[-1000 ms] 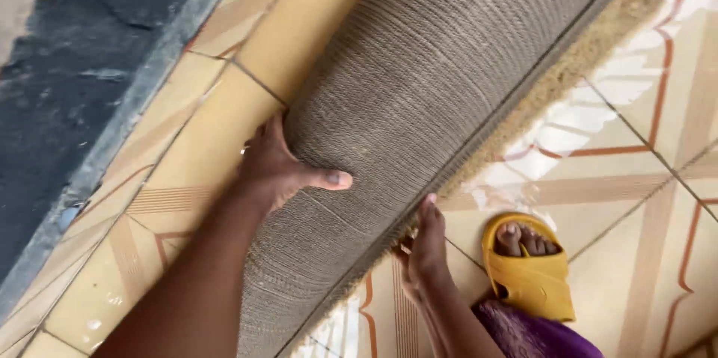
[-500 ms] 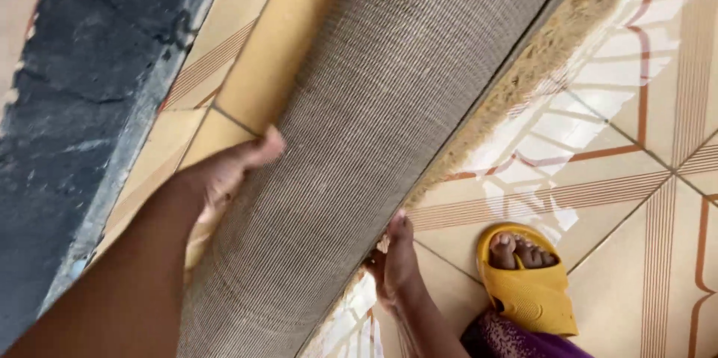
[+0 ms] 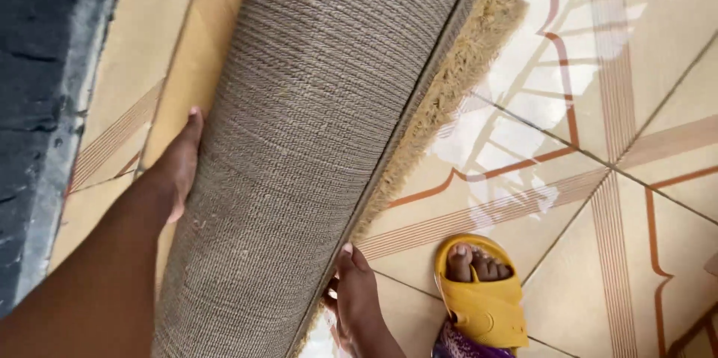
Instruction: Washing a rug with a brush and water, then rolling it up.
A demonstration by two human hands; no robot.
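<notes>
A large rolled-up rug (image 3: 314, 133) with a coarse grey-brown woven backing runs from the bottom left to the top of the view. Its shaggy tan pile (image 3: 456, 66) shows along the roll's right edge. My left hand (image 3: 178, 167) presses flat against the roll's left side, fingers extended along it. My right hand (image 3: 357, 302) holds the roll's lower right edge near the pile, its fingers partly hidden under the rug.
Glossy cream floor tiles (image 3: 598, 103) with orange line patterns lie to the right. My foot in a yellow slipper (image 3: 486, 298) stands close to the right hand. A dark rough strip (image 3: 37, 103) runs along the left, beside a cream tiled border.
The view has swung so the roll stands steeper in frame. My left hand slid from on top of the roll to its left side. My right hand stays on the lower edge.
</notes>
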